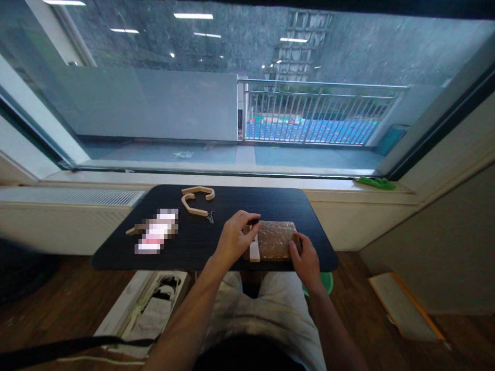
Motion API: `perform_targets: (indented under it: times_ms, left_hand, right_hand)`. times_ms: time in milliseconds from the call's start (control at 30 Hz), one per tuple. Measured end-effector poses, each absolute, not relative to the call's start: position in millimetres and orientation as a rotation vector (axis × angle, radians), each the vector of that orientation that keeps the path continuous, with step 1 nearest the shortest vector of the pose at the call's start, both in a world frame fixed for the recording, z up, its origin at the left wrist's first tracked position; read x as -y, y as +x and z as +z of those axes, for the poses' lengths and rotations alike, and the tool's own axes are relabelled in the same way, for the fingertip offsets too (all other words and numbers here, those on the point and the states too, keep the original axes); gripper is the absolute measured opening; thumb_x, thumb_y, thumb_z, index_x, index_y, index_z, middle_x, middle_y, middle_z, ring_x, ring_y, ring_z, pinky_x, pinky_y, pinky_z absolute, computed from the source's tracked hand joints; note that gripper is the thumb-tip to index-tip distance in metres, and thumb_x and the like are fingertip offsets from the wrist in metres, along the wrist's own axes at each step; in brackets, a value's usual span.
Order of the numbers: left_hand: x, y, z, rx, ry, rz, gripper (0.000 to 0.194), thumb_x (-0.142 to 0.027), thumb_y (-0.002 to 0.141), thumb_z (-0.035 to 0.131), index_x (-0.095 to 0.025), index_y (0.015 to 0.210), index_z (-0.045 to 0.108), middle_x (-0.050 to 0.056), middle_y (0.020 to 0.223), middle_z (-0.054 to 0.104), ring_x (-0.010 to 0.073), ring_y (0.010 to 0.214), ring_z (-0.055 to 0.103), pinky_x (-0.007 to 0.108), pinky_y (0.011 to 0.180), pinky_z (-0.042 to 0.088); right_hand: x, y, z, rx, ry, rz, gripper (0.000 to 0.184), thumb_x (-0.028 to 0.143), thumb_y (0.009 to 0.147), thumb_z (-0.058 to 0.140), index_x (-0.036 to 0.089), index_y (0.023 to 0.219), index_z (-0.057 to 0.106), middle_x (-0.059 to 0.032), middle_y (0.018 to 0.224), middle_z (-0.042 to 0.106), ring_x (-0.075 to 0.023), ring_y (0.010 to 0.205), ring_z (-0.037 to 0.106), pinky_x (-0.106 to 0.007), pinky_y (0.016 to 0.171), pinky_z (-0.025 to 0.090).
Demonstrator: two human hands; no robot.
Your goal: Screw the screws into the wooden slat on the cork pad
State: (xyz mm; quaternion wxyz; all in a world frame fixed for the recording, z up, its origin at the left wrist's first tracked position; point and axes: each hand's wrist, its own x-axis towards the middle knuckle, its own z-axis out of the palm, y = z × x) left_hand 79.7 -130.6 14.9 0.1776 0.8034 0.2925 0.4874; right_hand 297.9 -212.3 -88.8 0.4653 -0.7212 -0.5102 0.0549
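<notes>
A brown speckled board [275, 239] lies flat on the black table [185, 242] near its front right edge. A pale wooden strip [254, 251] rests along the board's left side. My left hand [234, 238] is closed at the board's left end, its fingertips pinching a small dark object I cannot make out. My right hand [308, 259] grips the board's right front corner with curled fingers.
Curved wooden pieces [197, 200] and a small metal clip [210, 217] lie at the table's back. A blurred pink and white item [157, 237] sits at the left. A wide window runs behind. A green cloth [375, 182] lies on the sill. Boxes sit on the floor.
</notes>
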Motion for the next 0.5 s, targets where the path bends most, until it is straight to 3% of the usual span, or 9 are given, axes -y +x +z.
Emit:
perform_targets:
  times_ms: [500]
  left_hand:
    - [131.8,80.7,15.5,-0.927,2.167,1.273,0.019,-0.014,0.082,0.064,-0.020,0.099,0.070,0.002,0.091,0.077,0.0154,0.078,0.073,0.027,0.077,0.059]
  right_hand:
    - [212.2,297.9,-88.2,1.249,-1.756,0.140,0.042,0.047,0.087,0.048,0.016,0.113,0.062,-0.0156,0.110,0.070,-0.0297,0.101,0.064,-0.046,0.090,0.049]
